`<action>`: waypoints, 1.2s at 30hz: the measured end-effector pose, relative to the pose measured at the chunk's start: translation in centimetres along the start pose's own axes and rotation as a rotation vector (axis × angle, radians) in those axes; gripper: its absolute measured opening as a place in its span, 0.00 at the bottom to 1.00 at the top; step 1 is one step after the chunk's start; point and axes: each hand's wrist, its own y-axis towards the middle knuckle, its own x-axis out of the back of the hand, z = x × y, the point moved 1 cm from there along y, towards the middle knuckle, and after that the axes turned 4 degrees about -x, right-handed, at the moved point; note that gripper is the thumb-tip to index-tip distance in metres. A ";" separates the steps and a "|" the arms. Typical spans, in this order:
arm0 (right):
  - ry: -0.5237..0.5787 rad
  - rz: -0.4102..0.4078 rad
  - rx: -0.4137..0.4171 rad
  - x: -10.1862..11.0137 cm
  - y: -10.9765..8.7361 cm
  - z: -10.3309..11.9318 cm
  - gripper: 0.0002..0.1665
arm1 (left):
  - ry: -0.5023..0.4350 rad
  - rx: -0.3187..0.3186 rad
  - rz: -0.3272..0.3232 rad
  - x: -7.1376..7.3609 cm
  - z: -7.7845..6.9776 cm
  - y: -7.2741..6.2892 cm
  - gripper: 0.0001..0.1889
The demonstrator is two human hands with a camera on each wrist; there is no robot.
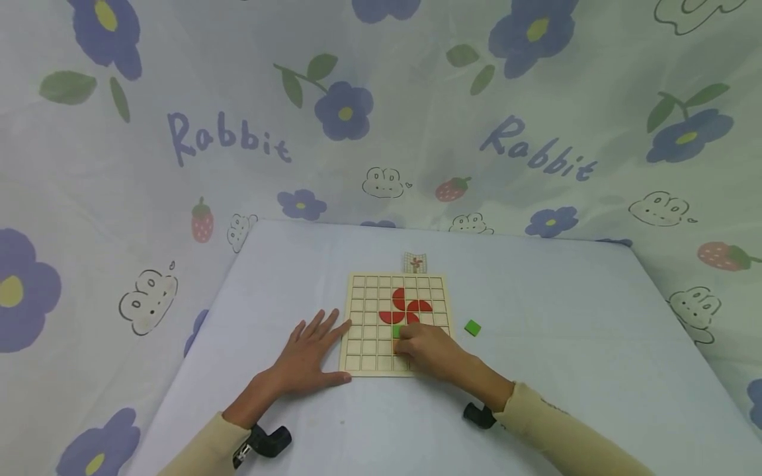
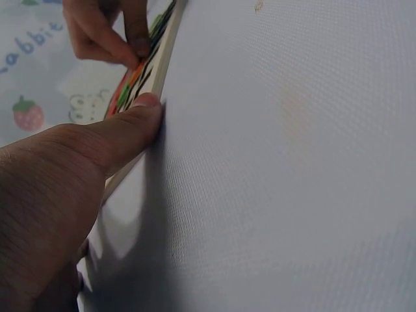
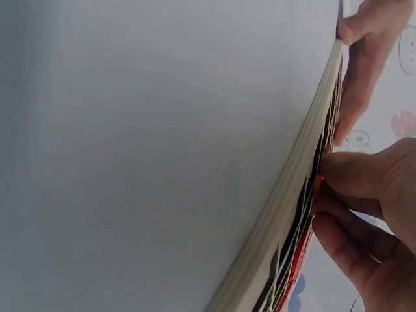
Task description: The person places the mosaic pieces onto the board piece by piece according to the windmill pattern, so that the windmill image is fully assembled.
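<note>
A square wooden grid board (image 1: 360, 347) lies on the white table. On it, red quarter-round pieces (image 1: 390, 317) form a pinwheel, and a green tile (image 1: 397, 330) sits in a cell below them. My right hand (image 1: 430, 352) is over the board's lower right part, thumb and fingertips pinching a small orange piece (image 3: 318, 184) down at the grid; its shape is mostly covered by the fingers. With fingers spread, my left hand (image 1: 306, 360) rests at the board's left side. Its thumb (image 2: 140, 117) touches the board's near edge in the left wrist view.
A loose green tile (image 1: 473, 328) lies on the table to the right of the board. Behind the board is a small card (image 1: 415, 262) printed with a red pinwheel on a grid. A flower-patterned cloth (image 1: 333, 165) hangs beyond the table's back edge.
</note>
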 end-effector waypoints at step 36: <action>-0.122 -0.200 -0.451 1.7 -8.5 -8.2 0.14 | 0.006 0.013 0.024 0.3 -0.4 0.1 0.51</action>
